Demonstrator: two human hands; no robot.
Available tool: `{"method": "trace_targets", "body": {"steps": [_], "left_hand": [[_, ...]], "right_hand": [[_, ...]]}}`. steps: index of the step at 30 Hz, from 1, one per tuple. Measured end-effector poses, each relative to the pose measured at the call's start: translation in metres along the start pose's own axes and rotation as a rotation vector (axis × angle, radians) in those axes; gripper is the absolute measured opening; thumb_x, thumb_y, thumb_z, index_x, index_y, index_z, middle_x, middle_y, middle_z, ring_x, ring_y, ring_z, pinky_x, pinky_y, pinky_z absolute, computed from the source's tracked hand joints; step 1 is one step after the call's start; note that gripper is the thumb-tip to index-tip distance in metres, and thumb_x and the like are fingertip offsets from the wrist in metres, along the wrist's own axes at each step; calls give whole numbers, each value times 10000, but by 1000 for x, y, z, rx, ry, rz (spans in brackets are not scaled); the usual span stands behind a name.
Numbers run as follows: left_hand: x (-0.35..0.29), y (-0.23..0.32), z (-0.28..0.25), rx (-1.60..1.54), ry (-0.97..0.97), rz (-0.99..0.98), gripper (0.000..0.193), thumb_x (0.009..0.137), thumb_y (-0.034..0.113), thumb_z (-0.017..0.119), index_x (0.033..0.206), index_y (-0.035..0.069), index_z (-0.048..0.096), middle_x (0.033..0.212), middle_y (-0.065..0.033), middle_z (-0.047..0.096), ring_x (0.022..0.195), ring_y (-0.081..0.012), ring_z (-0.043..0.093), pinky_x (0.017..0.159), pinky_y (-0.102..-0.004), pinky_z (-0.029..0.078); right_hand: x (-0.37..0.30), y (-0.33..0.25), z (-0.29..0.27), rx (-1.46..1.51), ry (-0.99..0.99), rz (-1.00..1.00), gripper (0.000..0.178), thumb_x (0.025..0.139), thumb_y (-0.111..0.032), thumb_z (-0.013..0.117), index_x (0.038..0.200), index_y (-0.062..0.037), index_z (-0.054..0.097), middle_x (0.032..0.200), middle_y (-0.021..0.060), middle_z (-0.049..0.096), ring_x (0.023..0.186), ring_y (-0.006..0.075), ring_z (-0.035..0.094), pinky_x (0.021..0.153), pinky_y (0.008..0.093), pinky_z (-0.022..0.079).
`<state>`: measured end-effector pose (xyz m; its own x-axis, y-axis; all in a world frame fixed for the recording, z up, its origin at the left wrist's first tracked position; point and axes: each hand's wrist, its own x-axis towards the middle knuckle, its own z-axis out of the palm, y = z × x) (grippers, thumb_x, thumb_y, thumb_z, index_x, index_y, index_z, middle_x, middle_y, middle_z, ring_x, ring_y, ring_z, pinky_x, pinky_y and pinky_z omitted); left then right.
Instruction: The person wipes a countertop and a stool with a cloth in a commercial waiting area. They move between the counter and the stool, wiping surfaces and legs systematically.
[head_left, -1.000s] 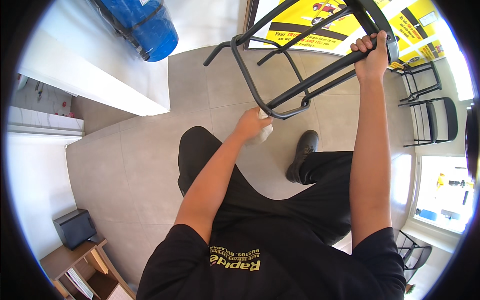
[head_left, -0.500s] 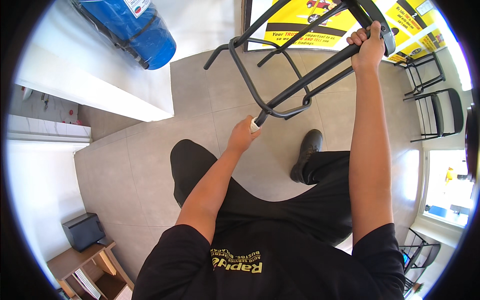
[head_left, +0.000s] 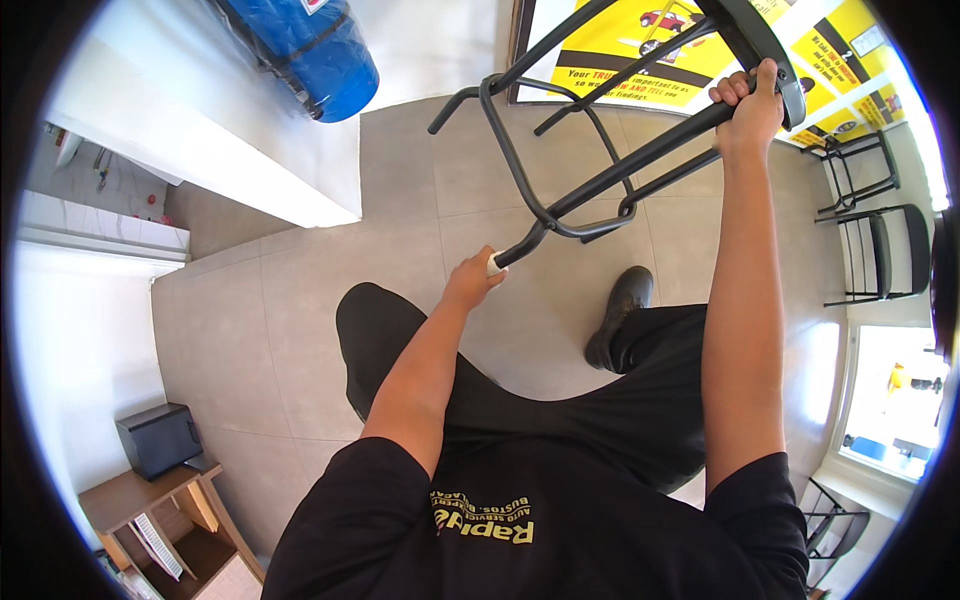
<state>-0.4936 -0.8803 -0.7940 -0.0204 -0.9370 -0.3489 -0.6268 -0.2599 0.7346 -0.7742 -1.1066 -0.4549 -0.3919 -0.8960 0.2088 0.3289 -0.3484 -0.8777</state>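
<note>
A black metal-framed stool [head_left: 640,163] is held tilted in front of me, its seat [head_left: 762,50] at the upper right and its legs slanting toward the lower left. My right hand [head_left: 752,112] is wrapped around a leg close under the seat, thumb up along the edge. Down at the bent lower end of that same leg, my left hand [head_left: 473,277] is closed around it. A small white piece [head_left: 494,264] shows between those fingers and the black tube; whether it is cloth or a cap I cannot tell.
A white ledge [head_left: 300,190] juts out at the left, with a blue plastic-wrapped cylinder [head_left: 335,75] above it. Folding chairs [head_left: 885,250] line the right wall. A wooden shelf [head_left: 140,495] with a black box [head_left: 160,440] stands lower left. Yellow posters [head_left: 620,75] are beyond the stool.
My left hand, with the white piece, has slid down the leg toward its end, baring more of the black bend. My right hand keeps its grip near the seat. The view has shifted slightly.
</note>
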Motion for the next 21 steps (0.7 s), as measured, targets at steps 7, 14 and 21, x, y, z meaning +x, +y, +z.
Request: {"method": "trace_targets", "body": {"steps": [7, 14, 21], "left_hand": [[9, -86, -19, 193, 114, -563, 534, 961, 395, 678, 1341, 44, 546, 1221, -220, 697, 1153, -389, 668, 954, -478, 535], [62, 54, -108, -1074, 105, -204, 436, 1043, 427, 593, 1250, 44, 597, 1105, -108, 710, 981, -229, 714, 834, -424, 583], [76, 95, -65, -1096, 192, -199, 344, 1039, 385, 590, 1021, 45, 634, 921, -101, 705, 795, -232, 706, 715, -407, 578]], "right_hand": [[0, 9, 8, 1, 5, 14, 281, 1031, -255, 648, 955, -76, 444, 646, 16, 402, 541, 141, 401, 540, 344, 390], [-24, 1, 17, -102, -36, -40, 221, 958, -74, 702, 924, -70, 484, 630, 12, 437, 491, 123, 416, 509, 322, 404], [-36, -5, 16, -173, -70, 15, 235, 967, -96, 689, 879, -78, 473, 642, -4, 418, 512, 111, 395, 518, 320, 391]]}}
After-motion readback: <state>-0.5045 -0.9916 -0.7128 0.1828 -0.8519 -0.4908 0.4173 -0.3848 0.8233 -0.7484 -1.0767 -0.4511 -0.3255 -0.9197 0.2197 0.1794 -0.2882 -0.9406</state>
